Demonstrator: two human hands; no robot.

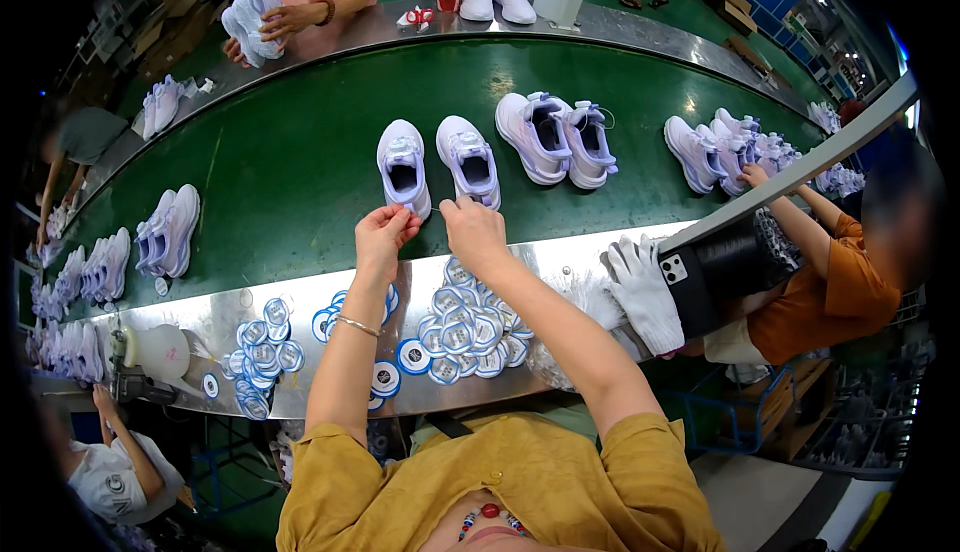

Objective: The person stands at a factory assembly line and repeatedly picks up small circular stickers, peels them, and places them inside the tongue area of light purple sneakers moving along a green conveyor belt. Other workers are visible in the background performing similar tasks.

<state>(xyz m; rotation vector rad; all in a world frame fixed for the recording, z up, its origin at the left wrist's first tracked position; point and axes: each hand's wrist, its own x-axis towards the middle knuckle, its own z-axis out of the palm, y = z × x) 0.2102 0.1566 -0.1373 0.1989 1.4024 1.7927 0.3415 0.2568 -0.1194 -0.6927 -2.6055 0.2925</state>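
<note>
Key relation: both shoes lie straight beyond the hands, heels toward the near edge of the table [300, 152], toes toward the far edge. Long axes run near edge to far edge, right shoe [466, 152] tilted slightly. Left hand [385, 242] nearest the left shoe [402, 148], right hand [475, 232] nearest the right one. Left grip: thumb and finger pinched together on the heel tab [408, 210]. Right grip: fingertips at the heel, curled; hidden behind the hand, can't tell if closed on anything.

Materials: pale lilac shoes, look like textile uppers, rounded toes, dark lining. Table top smooth green, near edge shiny bare metal, carrying loose piles of flat round blue-rimmed discs [470, 327]. Knit white glove [645, 292] right of them, floppy.
</note>
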